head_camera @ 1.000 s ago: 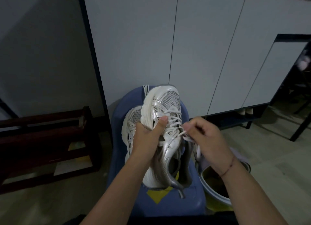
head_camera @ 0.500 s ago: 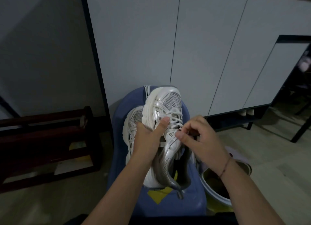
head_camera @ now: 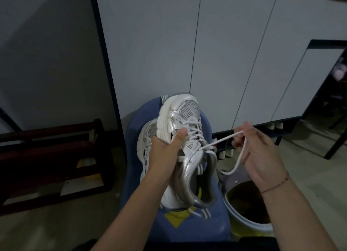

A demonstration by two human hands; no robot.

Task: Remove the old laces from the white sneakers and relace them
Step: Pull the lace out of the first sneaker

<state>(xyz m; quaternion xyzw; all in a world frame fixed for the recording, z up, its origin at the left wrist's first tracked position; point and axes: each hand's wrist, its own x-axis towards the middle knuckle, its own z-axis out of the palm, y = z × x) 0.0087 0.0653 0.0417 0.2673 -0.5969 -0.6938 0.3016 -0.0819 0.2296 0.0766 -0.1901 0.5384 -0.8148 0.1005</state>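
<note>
Right hand (head_camera: 262,153) pulled 1 lace (head_camera: 221,140) rightward, fingers (head_camera: 239,144) pinching it | left hand (head_camera: 165,154) grips top sneaker (head_camera: 180,119) | second sneaker (head_camera: 150,130) beneath

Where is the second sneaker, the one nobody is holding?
Head view: the second sneaker lies on the blue seat, just left of and below the held sneaker, partly hidden behind the left hand.

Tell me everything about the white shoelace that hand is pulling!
The lace is a thin white cord. It criss-crosses the front of the sneaker, then runs taut from the upper eyelets to the right hand, which pinches it. Beyond that it droops in a slack loop back toward the sneaker.
</note>
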